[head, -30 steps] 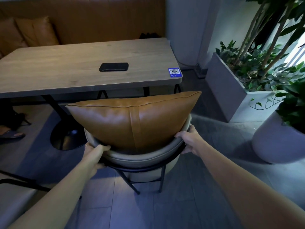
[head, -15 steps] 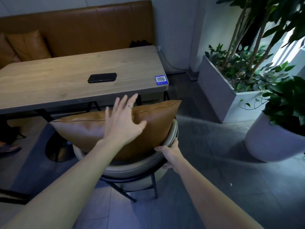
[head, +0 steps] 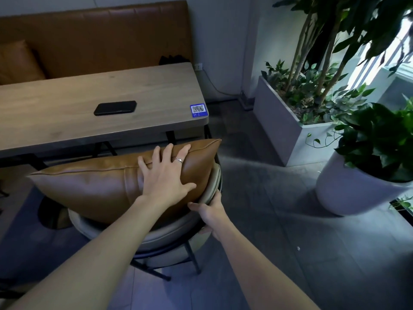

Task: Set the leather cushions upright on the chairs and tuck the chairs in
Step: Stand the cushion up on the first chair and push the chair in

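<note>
Head view: left hand (head: 166, 175) flat on cushion (head: 93, 186).

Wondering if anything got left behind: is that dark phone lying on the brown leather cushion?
No, the dark flat phone lies on the pale wooden table, apart from the brown leather cushion, which stands on the chair.

Open tiled floor (head: 279, 253) is left to the right of the chair (head: 156, 240). That side is bounded by a rectangular planter (head: 288, 121) and a round white pot (head: 348, 195). Ahead, the table (head: 67, 121) edge stands just beyond the cushion (head: 89, 189), with a narrow gap between. The tabletop is clear except for a phone (head: 115, 107) and a QR sticker (head: 198, 110).
</note>
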Action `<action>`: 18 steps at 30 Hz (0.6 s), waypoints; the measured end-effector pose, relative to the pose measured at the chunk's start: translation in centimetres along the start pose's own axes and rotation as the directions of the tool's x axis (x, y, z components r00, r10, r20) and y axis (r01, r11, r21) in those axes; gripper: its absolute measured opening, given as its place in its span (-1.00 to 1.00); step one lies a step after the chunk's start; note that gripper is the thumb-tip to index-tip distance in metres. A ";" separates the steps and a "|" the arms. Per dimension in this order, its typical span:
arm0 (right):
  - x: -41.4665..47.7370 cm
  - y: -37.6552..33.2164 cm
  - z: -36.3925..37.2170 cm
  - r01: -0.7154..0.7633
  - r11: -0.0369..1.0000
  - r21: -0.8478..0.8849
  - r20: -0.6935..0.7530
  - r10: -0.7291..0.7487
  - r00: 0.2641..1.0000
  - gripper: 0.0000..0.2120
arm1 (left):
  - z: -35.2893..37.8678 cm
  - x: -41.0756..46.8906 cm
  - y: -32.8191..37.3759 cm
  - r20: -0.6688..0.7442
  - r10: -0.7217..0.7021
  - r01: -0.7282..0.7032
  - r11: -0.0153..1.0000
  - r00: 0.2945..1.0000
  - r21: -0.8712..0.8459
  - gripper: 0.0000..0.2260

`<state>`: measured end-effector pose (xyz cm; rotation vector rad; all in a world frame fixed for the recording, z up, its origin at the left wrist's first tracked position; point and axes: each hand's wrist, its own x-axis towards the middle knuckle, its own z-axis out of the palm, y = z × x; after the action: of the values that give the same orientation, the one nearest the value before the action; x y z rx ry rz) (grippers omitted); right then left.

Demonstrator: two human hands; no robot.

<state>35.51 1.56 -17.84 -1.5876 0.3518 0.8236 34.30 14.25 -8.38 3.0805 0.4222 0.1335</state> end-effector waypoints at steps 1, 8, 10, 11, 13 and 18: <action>0.0 -0.1 0.0 -0.003 1.000 0.001 0.006 0.003 1.000 0.06 | 0.0 0.0 0.0 -0.003 -0.001 0.001 1.000 1.000 0.001 -0.10; -0.1 -0.1 0.0 -0.006 1.000 -0.005 0.010 0.006 1.000 0.06 | -0.1 -0.3 0.1 0.006 0.000 0.000 1.000 1.000 0.009 -0.10; -0.2 -0.2 0.0 -0.012 1.000 -0.012 0.011 0.012 1.000 0.06 | -0.1 -0.5 0.1 0.015 0.004 -0.004 1.000 1.000 0.012 -0.10; -0.2 -0.2 -0.1 -0.014 1.000 -0.023 0.016 0.015 1.000 0.06 | -0.2 -0.7 0.1 0.021 0.006 -0.007 1.000 1.000 0.012 -0.09; -0.3 -0.3 -0.2 -0.012 0.997 -0.077 0.021 0.014 1.000 0.08 | -0.4 -0.9 0.0 0.041 0.016 -0.016 1.000 0.999 0.004 -0.07; -2.1 -1.9 -0.6 0.033 0.869 -0.493 -0.027 -0.053 0.998 -0.04 | -2.4 -2.3 -1.5 0.095 0.051 -0.047 0.998 0.994 -0.042 -0.16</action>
<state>35.45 0.85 -15.03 -2.0835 0.1337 0.8932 31.47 15.09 -6.23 3.0438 0.3360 -0.0060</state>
